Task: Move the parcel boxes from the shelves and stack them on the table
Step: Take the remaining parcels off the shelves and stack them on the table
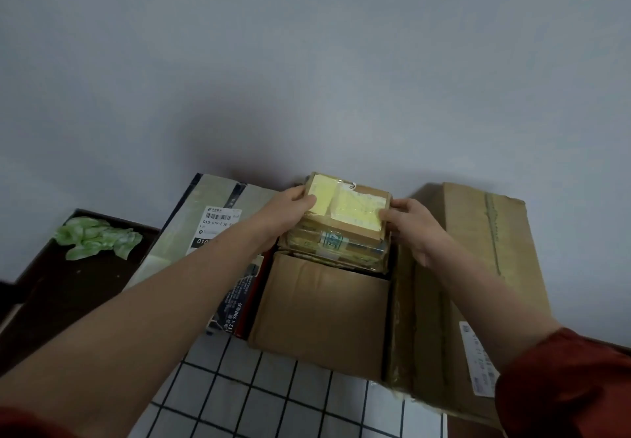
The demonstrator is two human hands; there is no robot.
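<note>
Appears a home or small storeroom used for parcels. Taped cardboard boxes (321, 311) with courier labels (218, 219) below and beside left hand (290, 212) and right hand (416, 229); checked tablecloth (273, 400) nearer than both; plain wall (307, 61) beyond.

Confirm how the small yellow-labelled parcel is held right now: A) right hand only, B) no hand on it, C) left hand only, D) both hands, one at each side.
D: the left hand grips the left edge of the small parcel, the right hand the right edge.
</note>
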